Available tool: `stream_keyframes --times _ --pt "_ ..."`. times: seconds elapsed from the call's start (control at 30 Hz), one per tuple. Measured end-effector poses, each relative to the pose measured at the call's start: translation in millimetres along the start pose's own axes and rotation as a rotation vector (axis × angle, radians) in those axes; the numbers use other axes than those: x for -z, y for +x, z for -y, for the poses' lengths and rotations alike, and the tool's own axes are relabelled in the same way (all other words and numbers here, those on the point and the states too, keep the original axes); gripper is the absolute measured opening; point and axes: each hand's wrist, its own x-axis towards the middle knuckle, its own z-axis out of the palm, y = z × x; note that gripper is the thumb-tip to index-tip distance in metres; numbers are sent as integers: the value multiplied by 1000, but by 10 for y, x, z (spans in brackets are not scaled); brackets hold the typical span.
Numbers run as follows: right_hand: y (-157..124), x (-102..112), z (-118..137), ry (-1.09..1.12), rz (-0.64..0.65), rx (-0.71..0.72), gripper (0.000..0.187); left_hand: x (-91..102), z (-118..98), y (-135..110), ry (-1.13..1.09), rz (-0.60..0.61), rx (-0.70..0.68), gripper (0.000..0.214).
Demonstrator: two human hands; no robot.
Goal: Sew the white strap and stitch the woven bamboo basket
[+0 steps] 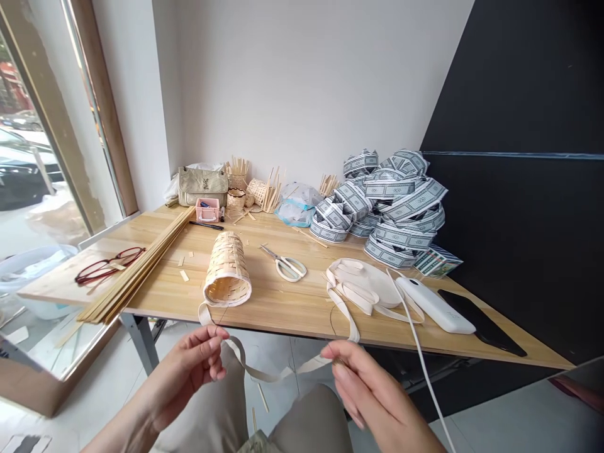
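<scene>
A woven wood-strip basket (227, 261) lies on its side near the table's front edge, its open mouth facing me and its rim edged in white. Cream cloth tape (268, 377) runs from that rim, sags below the table edge between my hands, and rises to a loose pile (358, 283) on the right. My left hand (193, 358) is closed in a pinch at the tape, beside a thin dark thread; what its fingertips hold is unclear. With fingers closed at the tape, my right hand (361, 384) shows a small brownish thing by its thumb. Scissors (285, 263) lie beyond, slightly apart.
Long wooden strips (141, 264) and red glasses (109, 265) lie left. Behind stand a handbag (202, 185), a pink box (207, 210) and small baskets (236, 198). Patterned rolls (396, 207) are piled at right. A white device (436, 305) with a cable (418, 352) adjoins a black phone (481, 321).
</scene>
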Motion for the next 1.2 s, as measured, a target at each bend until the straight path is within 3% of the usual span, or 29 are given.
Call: stream_keyframes --times 0.1,0.2,0.3,0.5,0.7,0.9,1.03,1.2 --pt "316 -319 108 -142 -118 295 26 -30 -39 -114 229 -23 -40 34" --pt "601 -636 234 -450 -118 568 23 -66 -106 -202 454 -12 -107 40" --pt "819 -882 300 -655 -110 661 24 -85 -187 -240 645 -12 -156 48" --pt "998 -1088 314 -694 -12 770 22 -55 -336 -196 874 -52 -320 48" --pt "1037 -1092 309 -511 52 770 24 -6 -511 -96 1049 -148 -486 36" --pt "1037 -1173 201 -73 117 647 21 132 -495 190 682 -179 -384 40" --pt "997 -1259 153 266 159 481 35 143 -386 284 596 -151 -343 43" --pt "981 -1330 110 546 233 324 14 98 -309 330 496 -107 -309 45"
